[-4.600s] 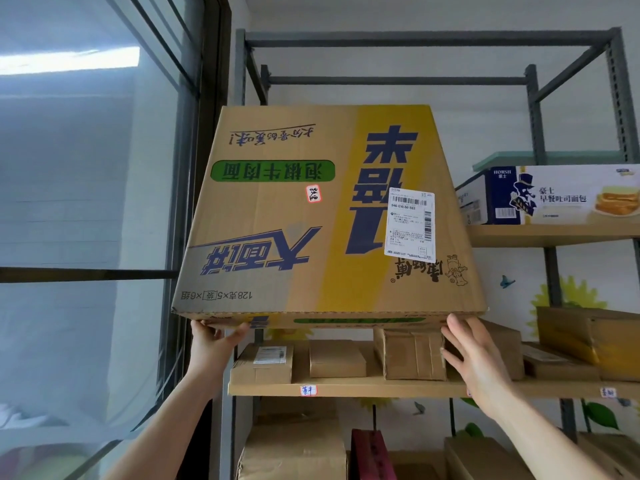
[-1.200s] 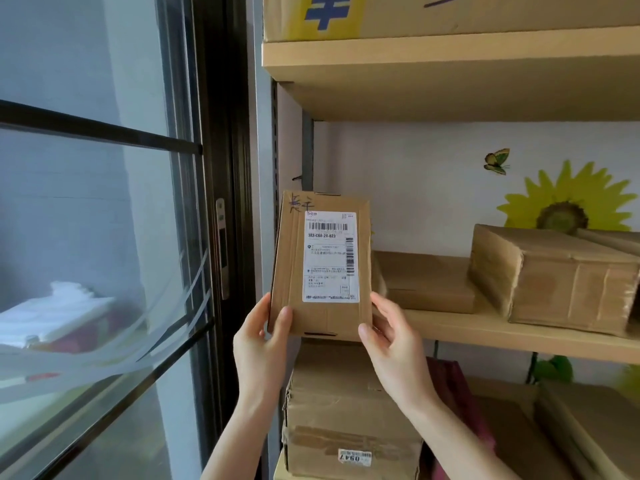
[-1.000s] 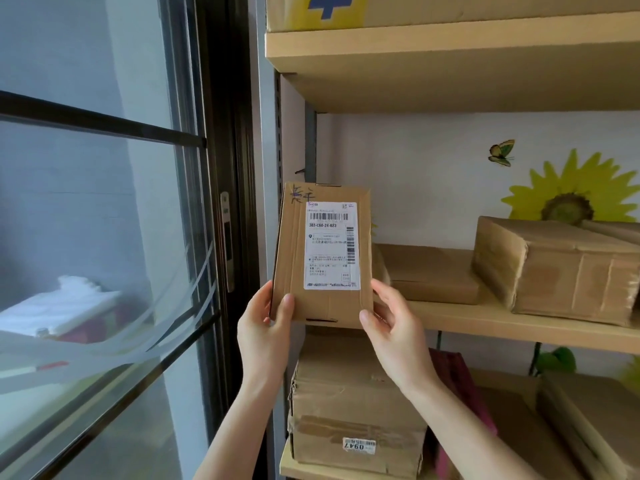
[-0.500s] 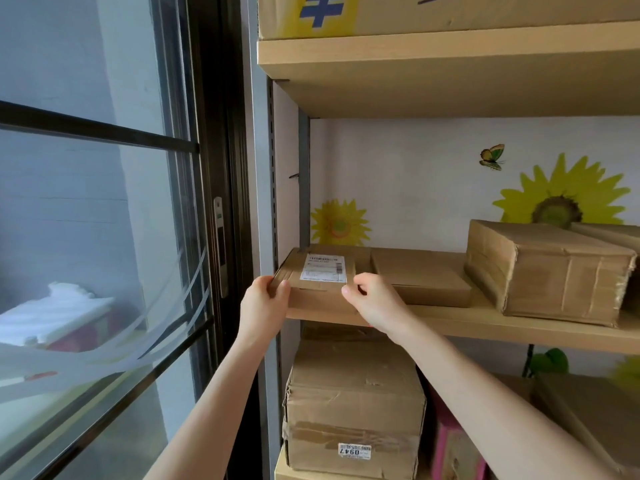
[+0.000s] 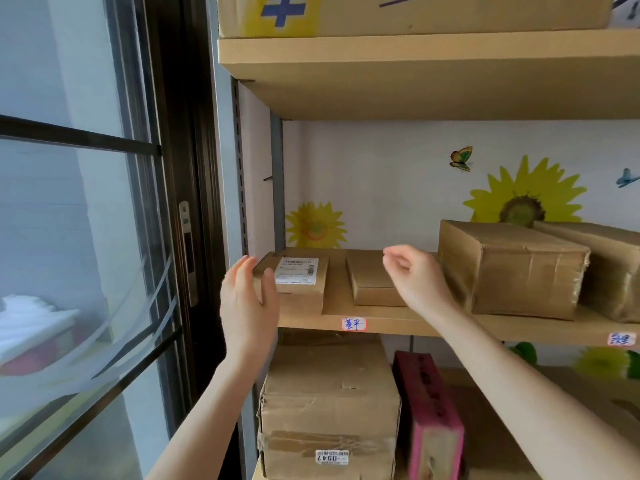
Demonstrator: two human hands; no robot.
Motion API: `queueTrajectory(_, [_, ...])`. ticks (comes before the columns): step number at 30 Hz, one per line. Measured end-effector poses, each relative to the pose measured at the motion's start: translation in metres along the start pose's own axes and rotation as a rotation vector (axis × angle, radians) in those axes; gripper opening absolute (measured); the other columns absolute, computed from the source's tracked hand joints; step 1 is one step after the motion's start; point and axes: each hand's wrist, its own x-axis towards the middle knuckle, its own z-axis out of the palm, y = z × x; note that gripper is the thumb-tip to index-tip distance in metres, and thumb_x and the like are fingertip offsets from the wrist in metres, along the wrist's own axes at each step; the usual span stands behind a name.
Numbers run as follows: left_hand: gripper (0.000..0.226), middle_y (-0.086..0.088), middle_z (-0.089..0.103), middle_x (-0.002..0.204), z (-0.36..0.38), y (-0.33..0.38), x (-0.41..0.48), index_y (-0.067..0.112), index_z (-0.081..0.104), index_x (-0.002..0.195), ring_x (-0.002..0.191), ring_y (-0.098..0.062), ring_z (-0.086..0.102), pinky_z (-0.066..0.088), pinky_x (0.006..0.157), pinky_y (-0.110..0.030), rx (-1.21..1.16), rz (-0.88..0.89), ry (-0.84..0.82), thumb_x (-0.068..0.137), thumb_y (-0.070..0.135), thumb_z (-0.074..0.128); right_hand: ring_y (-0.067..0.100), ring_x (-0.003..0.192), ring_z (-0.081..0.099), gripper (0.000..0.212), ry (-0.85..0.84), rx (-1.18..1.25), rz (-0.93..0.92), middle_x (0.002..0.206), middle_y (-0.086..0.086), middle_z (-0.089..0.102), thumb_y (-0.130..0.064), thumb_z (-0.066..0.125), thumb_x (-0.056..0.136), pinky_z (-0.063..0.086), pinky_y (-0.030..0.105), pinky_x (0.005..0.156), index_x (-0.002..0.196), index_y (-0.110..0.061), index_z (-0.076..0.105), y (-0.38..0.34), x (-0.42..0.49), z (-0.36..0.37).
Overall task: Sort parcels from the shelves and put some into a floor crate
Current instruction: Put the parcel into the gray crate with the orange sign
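A dark-framed glass door (image 5: 86, 237) fills the left side, its narrow handle plate (image 5: 188, 252) near the frame's edge. On the white wall behind — sunflower stickers, a small one (image 5: 314, 226) and a larger one (image 5: 523, 199) — and a butterfly sticker (image 5: 461, 158) above them.

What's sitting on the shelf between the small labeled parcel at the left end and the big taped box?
In the head view, one flat unlabeled box lies between the labeled parcel and the big taped box, partly behind the right hand.

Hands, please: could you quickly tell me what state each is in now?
Left hand: open, holding nothing, beside the labelled parcel.
Right hand: loosely open, empty.
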Motion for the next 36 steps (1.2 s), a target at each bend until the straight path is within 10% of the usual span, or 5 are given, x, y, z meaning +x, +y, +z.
queueTrajectory(6, [0.029, -0.014, 0.052, 0.117, 0.064, 0.063, -0.002, -0.003, 0.059, 0.094, 0.1, -0.028, 0.055, 0.033, 0.076, -0.019, 0.099, 0.169, -0.414, 0.097, 0.021, 0.043, 0.024, 0.073, 0.051, 0.028, -0.088, -0.312, 0.15, 0.067, -0.001, 0.048, -0.017, 0.031, 0.1, 0.034, 0.026, 0.054, 0.092, -0.006, 0.055, 0.039, 0.019, -0.019])
queueTrajectory(11, [0.036, -0.021, 0.055, 0.11, 0.097, 0.069, 0.006, -0.008, 0.058, 0.099, 0.104, -0.034, 0.055, 0.043, 0.078, -0.034, 0.363, -0.032, -0.777, 0.098, 0.021, 0.037, 0.016, 0.067, 0.046, 0.037, -0.194, -0.245, 0.288, 0.085, 0.009, 0.053, -0.02, 0.026, 0.101, 0.035, 0.027, 0.061, 0.113, 0.002, 0.054, 0.053, 0.016, -0.016])
queueTrajectory(15, [0.032, -0.003, 0.044, 0.067, 0.093, 0.073, 0.002, 0.005, 0.044, 0.065, 0.065, -0.021, 0.049, 0.036, 0.054, -0.025, 0.261, -0.078, -0.714, 0.095, 0.017, 0.041, 0.023, 0.092, 0.056, 0.038, -0.152, -0.113, 0.34, 0.111, 0.013, 0.058, -0.018, 0.029, 0.101, 0.045, 0.031, 0.077, 0.132, -0.003, 0.046, 0.05, 0.012, -0.021])
queueTrajectory(23, [0.036, 0.005, 0.053, 0.099, 0.07, 0.088, -0.017, 0.021, 0.042, 0.118, 0.087, -0.009, 0.053, 0.05, 0.08, -0.031, -0.877, -0.631, -0.371, 0.087, 0.024, 0.06, 0.021, 0.122, 0.05, 0.038, 0.008, 0.147, 0.227, 0.126, -0.003, 0.053, -0.019, 0.04, 0.098, 0.033, 0.019, 0.088, 0.136, -0.016, 0.045, 0.029, -0.004, -0.028])
queueTrajectory(36, [0.056, 0.013, 0.045, 0.143, 0.049, 0.1, -0.042, 0.04, 0.046, 0.131, 0.131, 0.002, 0.039, 0.035, 0.108, -0.025, -0.644, 0.054, -0.826, 0.077, 0.036, 0.06, 0.02, 0.095, 0.068, 0.029, -0.039, 0.655, 0.296, 0.102, 0.004, 0.071, -0.03, 0.068, 0.081, 0.054, 0.04, 0.087, 0.103, -0.013, 0.064, -0.023, -0.005, -0.045])
